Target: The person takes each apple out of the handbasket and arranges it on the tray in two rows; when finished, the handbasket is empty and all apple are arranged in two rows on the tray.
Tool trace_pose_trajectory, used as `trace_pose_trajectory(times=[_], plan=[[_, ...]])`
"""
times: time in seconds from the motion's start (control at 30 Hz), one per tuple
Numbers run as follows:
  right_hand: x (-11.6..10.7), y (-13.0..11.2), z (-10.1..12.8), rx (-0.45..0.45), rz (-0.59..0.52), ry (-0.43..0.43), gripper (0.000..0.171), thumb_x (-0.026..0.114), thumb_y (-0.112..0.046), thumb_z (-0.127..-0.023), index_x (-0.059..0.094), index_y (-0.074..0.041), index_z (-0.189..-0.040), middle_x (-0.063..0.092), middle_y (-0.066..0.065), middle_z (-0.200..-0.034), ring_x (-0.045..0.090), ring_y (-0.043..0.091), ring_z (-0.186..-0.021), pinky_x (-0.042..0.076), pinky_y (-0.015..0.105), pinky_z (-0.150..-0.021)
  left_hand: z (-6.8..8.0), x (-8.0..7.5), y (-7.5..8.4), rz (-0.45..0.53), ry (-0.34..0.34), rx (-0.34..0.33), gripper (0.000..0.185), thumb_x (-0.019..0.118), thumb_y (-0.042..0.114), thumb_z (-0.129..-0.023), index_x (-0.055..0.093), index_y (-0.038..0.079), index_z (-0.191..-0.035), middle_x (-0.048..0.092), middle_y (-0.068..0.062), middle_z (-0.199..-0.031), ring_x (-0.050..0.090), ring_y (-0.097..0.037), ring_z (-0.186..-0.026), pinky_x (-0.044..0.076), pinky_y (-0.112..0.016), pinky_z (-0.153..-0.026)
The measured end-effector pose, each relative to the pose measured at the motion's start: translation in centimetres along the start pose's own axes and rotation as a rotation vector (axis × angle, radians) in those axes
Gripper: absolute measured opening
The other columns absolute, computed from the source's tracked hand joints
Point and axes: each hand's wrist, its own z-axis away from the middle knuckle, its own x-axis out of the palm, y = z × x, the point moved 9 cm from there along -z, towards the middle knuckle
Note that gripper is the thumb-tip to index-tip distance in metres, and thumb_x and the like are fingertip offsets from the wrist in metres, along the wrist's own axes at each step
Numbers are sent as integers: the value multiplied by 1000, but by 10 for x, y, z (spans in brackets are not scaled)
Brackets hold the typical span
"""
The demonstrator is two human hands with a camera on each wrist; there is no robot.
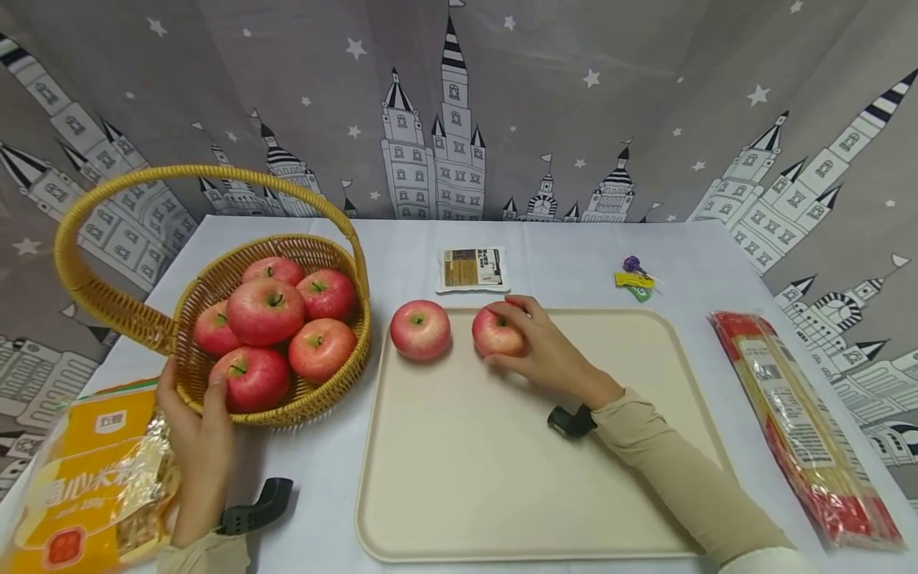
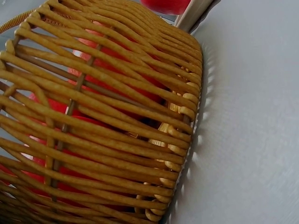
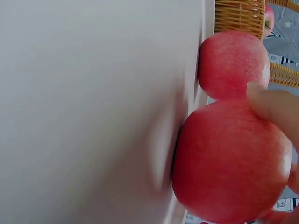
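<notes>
The right hand (image 1: 545, 351) grips a smooth, round apple (image 1: 493, 335) at eleven o'clock on the beige tray (image 1: 516, 478); the left hand (image 1: 201, 437) holds a woven wicker basket (image 1: 319, 406) by its rim at eight o'clock.

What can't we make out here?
Head: wicker basket floor, mostly covered by apples.
Head: right side of held apple, behind right hand.
Head: fine print on white packet, too small.
Left wrist: left hand, out of frame.
Right wrist: right hand, mostly cut by right edge.
</notes>
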Motion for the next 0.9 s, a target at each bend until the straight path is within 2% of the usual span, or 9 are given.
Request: trace_pose_trajectory(times=[0.2,0.33,0.43,0.57,0.7,0.8,0.9], plan=[[-4,-5,-4,-11,-5,-11,70,75,-35,-71,44,-20,-132,30,13,-140,36,28,-126,41,43,-97,-1,2,-1,10,-2,13,56,41,26,-93,18,18,-143,20,-5,-149,18,-17,-138,9,-27,-115],[-7,-30,-15,-76,-4,16,69,74,-38,-71,44,-20,-131,31,10,-140,30,25,-130,41,45,-98,-1,2,-1,2,-5,0,55,40,26,-93,17,20,-143,19,-3,-149,17,-16,-139,8,-28,-115],[-2,-58,-28,-155,1,21,66,72,-40,-72,46,-20,-130,35,7,-137,32,21,-129,41,43,-97,-1,1,-1,-1,-4,1,55,40,26,-93,17,21,-143,19,-3,-149,17,-16,-139,8,-29,-115],[17,-99,-46,-257,-56,-44,64,69,-41,-75,45,-20,-131,38,3,-136,38,15,-125,44,35,-96,-1,0,-2,-2,-1,1,56,41,26,-93,17,21,-143,19,-4,-149,17,-16,-139,7,-29,-116],[44,-135,-68,-344,-98,-124,65,66,-40,-79,41,-18,-134,37,2,-137,39,11,-125,41,23,-97,-2,1,-2,3,-5,3,56,41,25,-93,17,20,-143,18,-4,-149,16,-16,-139,6,-29,-116],[65,-156,-88,-352,-114,-177,65,64,-39,-80,38,-19,-136,35,-1,-139,33,7,-128,35,18,-101,-2,2,0,8,-8,9,56,41,25,-93,17,19,-143,19,-5,-149,16,-16,-139,7,-29,-116],[86,-171,-108,-309,-118,-223,69,63,-43,-80,33,-23,-139,29,-5,-143,27,3,-131,29,15,-105,-2,2,0,0,-12,10,56,41,26,-93,17,18,-143,18,-5,-150,16,-17,-139,7,-31,-116]])
